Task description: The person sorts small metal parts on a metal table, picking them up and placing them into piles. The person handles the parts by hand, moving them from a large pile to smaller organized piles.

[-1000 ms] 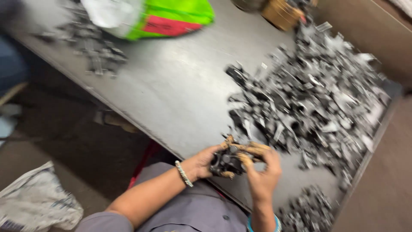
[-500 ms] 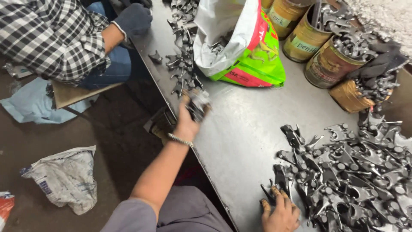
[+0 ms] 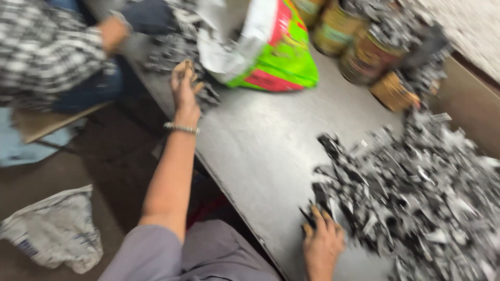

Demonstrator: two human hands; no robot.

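Closest to the camera, the right hand (image 3: 322, 244) is down flat at the near edge of the big heap of dark metal parts (image 3: 416, 192), fingers spread and resting on the pieces at the heap's near-left corner; the grip looks loose and open, nothing clearly pinched in it. That heap is way too many bits to count and it's all motion-blurred, covering the right side of the grey table (image 3: 260, 151). On the floor to the left there's one crumpled white sack (image 3: 54, 231). Further out, the left hand (image 3: 185, 86) with one bracelet (image 3: 181, 128) on its wrist is stretched to the far-left table edge, fingers open and touching a smaller pile of metal parts (image 3: 179, 54); can't tell if it actually holds one. Just beyond sits one green and red bag (image 3: 276, 57) with white lining, slumped open. Past that I count three round tins (image 3: 359, 49), stuffed with more metal pieces, though blur makes that count shaky. Top left, one other person in a checked shirt (image 3: 44, 49) is sitting by the table.
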